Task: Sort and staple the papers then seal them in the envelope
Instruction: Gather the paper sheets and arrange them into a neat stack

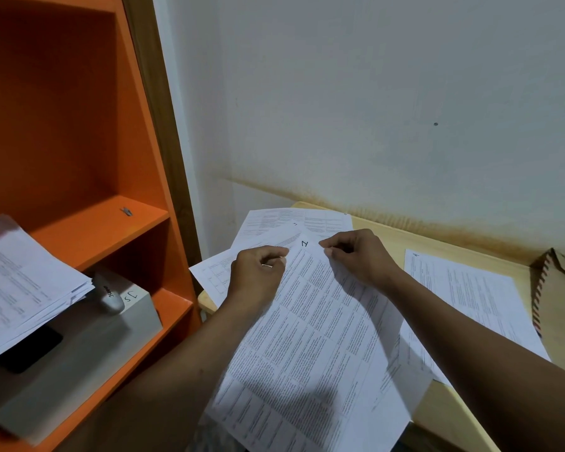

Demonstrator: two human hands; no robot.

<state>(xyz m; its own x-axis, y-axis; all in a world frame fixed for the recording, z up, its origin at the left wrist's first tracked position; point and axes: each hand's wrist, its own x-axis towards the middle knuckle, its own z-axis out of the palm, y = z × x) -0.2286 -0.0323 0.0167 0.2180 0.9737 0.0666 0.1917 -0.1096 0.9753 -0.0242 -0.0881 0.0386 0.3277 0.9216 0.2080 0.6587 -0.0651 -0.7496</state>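
A printed sheet [310, 347] with a handwritten mark at its top corner is held above the wooden table [437, 412]. My left hand [258, 272] pinches its top left edge, and a small metal staple shows between the fingers. My right hand [361, 256] pinches the top right corner, which is folded back. More printed sheets [274, 223] lie underneath at the far side, and another sheet [470, 298] lies flat to the right. A brown envelope [555, 275] with a striped border leans at the table's right end by the wall.
An orange shelf unit [79, 125] stands on the left. Its lower shelf holds a grey box [79, 347], a silver stapler [110, 295], a dark phone [30, 350] and a stack of papers [23, 282]. A white wall [372, 109] backs the table.
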